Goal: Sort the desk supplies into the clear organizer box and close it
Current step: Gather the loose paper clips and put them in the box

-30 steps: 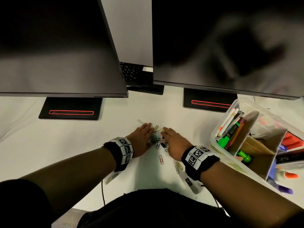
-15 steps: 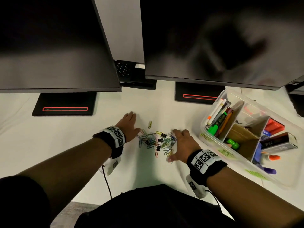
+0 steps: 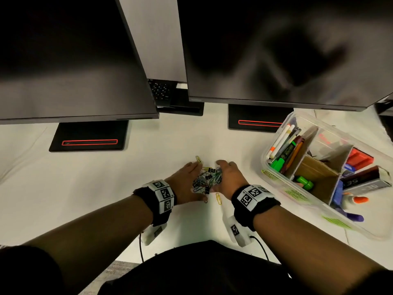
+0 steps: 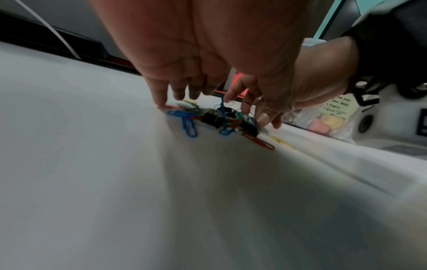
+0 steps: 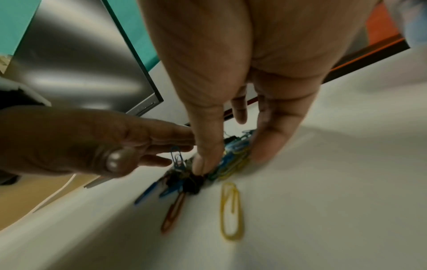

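A heap of coloured paper clips and black binder clips (image 3: 207,178) lies on the white desk between my two hands. My left hand (image 3: 191,177) presses against the heap's left side with straight fingers (image 4: 161,98) on the desk. Against the right side is my right hand (image 3: 223,175), its thumb (image 5: 203,164) on the binder clips (image 5: 191,182) and its fingers past the coloured clips. One yellow clip (image 3: 218,198) lies loose near my right wrist, another (image 3: 198,159) beyond my left fingertips. The clear organizer box (image 3: 276,182) stands open at the right.
Cardboard dividers split the box; pens and highlighters (image 3: 285,150) fill its left compartment, with markers, a glue stick (image 3: 359,199) and a stapler box at its right end. Two dark monitors overhang the desk on black stands (image 3: 89,137). A keyboard (image 3: 161,90) lies behind.
Half a second ago my hands were apart with the clips spread between them. They have swept inward, and the clips are now bunched into a tight heap.
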